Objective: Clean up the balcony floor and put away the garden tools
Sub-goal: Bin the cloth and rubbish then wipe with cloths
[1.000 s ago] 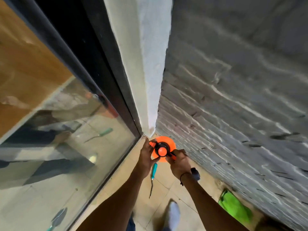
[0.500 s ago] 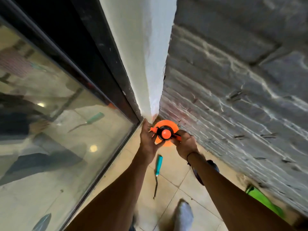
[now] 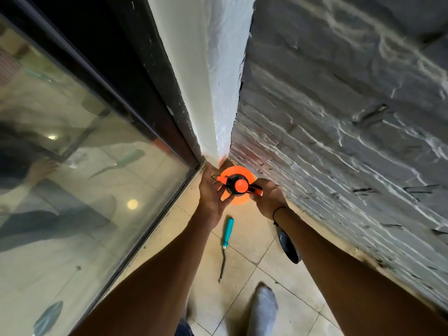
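An orange spray bottle (image 3: 236, 184) with a black collar and orange pump knob stands in the corner where the glass door meets the grey stone wall. My left hand (image 3: 212, 190) grips its nozzle side and my right hand (image 3: 268, 198) holds its orange trigger handle. On the tiles below lies a teal-handled weeding tool (image 3: 226, 241), metal tip pointing toward me. A dark trowel blade (image 3: 287, 246) shows partly under my right forearm.
A sliding glass door (image 3: 72, 190) with a black frame fills the left. A rough grey stone wall (image 3: 351, 129) runs along the right, and a white pillar (image 3: 206, 81) sits between them. My grey-socked foot (image 3: 263, 309) stands on the beige tiled floor (image 3: 242, 275).
The view has tilted further down and closer to the corner. Both hands stay on the spray bottle, which sits lower against the wall. The green object at lower right has left view.
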